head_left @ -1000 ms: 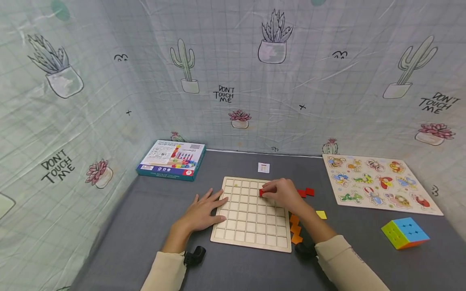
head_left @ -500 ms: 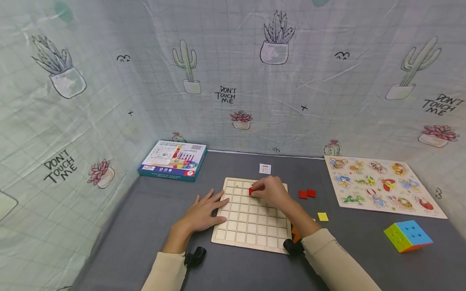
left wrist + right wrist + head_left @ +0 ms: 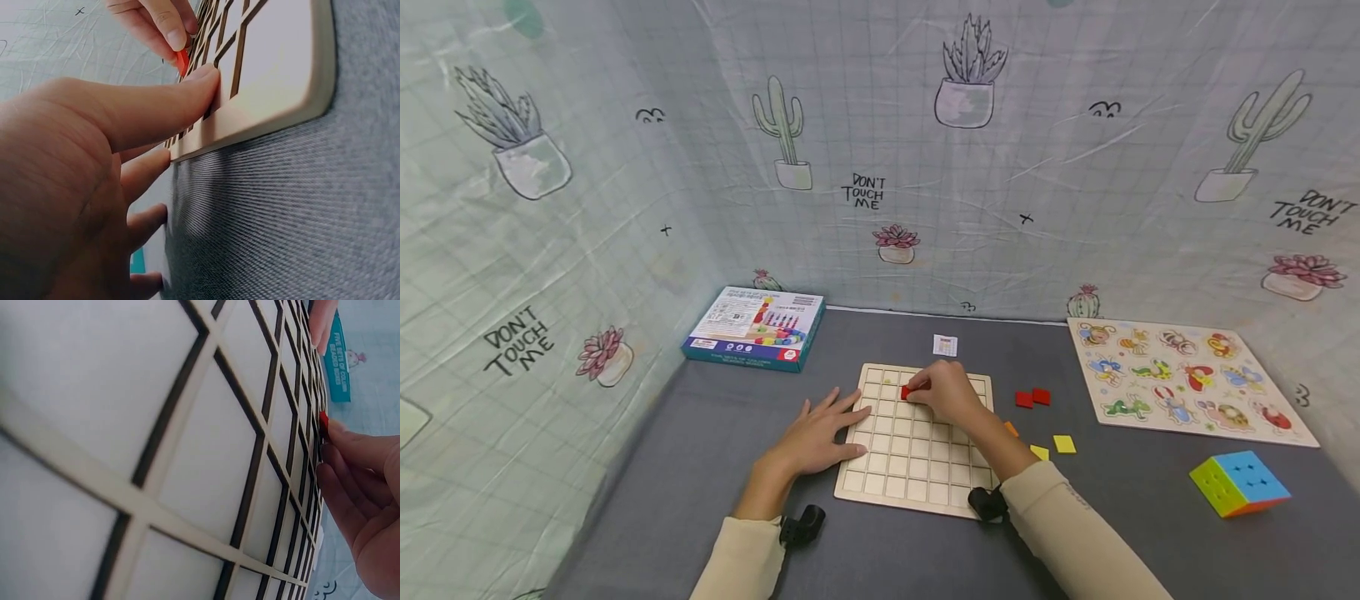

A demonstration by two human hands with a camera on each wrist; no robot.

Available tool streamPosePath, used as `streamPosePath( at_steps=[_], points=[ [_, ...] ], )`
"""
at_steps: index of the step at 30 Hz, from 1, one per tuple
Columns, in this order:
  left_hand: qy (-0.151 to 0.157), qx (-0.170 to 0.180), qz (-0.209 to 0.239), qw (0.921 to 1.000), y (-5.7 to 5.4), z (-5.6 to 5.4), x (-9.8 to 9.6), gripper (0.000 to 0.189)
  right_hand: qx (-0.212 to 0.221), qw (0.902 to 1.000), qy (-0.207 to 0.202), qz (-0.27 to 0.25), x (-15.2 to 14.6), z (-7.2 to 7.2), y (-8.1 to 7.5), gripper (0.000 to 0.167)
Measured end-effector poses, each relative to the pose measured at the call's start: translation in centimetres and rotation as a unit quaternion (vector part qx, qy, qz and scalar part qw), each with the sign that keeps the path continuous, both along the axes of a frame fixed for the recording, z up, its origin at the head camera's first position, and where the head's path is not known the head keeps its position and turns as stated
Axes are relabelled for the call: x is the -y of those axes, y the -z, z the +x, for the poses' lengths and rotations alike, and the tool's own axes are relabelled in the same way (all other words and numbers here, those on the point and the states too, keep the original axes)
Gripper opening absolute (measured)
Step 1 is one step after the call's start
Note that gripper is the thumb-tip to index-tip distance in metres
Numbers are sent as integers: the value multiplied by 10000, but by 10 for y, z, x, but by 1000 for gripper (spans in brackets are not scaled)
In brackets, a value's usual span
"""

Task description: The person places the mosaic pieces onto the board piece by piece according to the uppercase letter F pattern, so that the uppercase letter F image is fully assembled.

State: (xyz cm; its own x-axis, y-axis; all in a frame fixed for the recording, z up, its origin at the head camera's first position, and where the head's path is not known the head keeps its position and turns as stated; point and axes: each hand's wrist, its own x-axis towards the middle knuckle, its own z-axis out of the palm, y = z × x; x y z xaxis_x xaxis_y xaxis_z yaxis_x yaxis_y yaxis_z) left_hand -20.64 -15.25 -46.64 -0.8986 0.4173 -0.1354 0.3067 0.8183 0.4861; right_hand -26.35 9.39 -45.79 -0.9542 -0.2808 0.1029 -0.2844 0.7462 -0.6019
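- Located red tile at far rows of gridded board; cannot tell whether seated in a cell.
- Pinched narrowly between thumb and fingers of right hand.
- Spread at board's left edge: left hand, gripping nothing, thumb on top.
- Judged light, stiff, perhaps slick, hardly fragile. Best held by opposite edges, keeping underside free.

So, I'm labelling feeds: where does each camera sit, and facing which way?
Head: worn on the head, facing forward and down at the grid board; left hand, right hand and sleeves show.
Left wrist: on that wrist, facing past the left thumb to the board's edge; the right hand shows beyond.
Right wrist: on that wrist, facing across the board; right hand and part of the left show.
Both wrist views share the pinched red tile.
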Motion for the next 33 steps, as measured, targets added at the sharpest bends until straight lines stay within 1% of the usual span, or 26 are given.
streamPosePath(
  at_steps=[3,8,12,20,33],
  points=[
    [-10,-1,23,10000,0,0,0,63,-49,10000,-21,79,2,-2,1,15],
    [-13,-7,65,10000,-2,0,0,62,-42,10000,26,13,4,-4,0,13],
    [-2,-13,29,10000,-3,0,-1,62,64,9999,136,33,6,-3,-1,14],
    [28,-57,-59,10000,-1,0,-1,63,315,9989,334,95,9,-1,-2,14],
    [-2,-52,1,10000,-2,3,0,63,396,9982,416,175,11,3,-5,10]
  ],
)
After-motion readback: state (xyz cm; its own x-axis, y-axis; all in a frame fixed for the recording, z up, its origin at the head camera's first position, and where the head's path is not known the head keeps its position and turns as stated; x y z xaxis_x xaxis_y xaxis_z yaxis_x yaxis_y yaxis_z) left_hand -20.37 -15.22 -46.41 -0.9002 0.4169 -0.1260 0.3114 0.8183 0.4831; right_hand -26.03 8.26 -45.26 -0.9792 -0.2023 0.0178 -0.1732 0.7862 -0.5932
